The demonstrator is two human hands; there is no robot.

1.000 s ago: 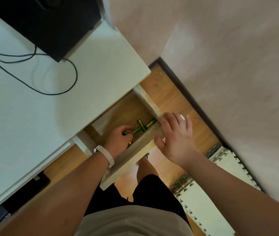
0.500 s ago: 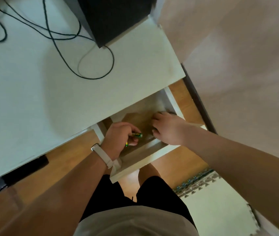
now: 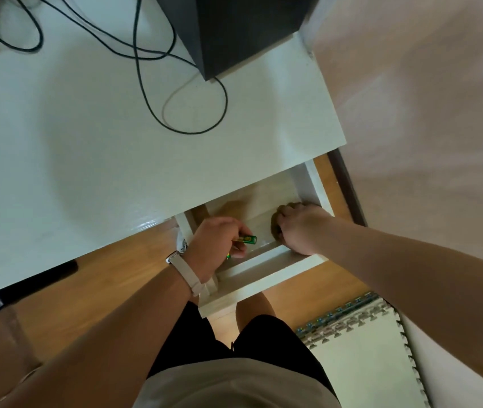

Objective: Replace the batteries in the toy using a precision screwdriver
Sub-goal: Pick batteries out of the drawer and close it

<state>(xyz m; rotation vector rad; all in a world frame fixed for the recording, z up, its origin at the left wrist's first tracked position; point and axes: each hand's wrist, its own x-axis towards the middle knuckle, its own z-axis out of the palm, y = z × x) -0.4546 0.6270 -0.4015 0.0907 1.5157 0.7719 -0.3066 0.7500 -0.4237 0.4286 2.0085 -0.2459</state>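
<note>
A white desk drawer (image 3: 266,270) stands pulled out below the desk edge. My left hand (image 3: 219,242), with a white band on its wrist, is curled over the drawer's left part and grips green batteries (image 3: 247,239); one pokes out to the right between thumb and fingers. My right hand (image 3: 302,228) reaches into the drawer's right part with its fingers curled down; what they hold, if anything, is hidden. No toy or screwdriver is in view.
The white desk top (image 3: 116,160) carries a black box (image 3: 234,28) at the back and looping black cables (image 3: 152,92). Below lie wooden floor (image 3: 87,293) and a white foam puzzle mat (image 3: 361,351) at the right. A pale wall runs along the right side.
The view has swung left and nearer the desk. My left hand lifted batteries off the drawer floor. My right hand moved from the drawer's front rim down into the drawer.
</note>
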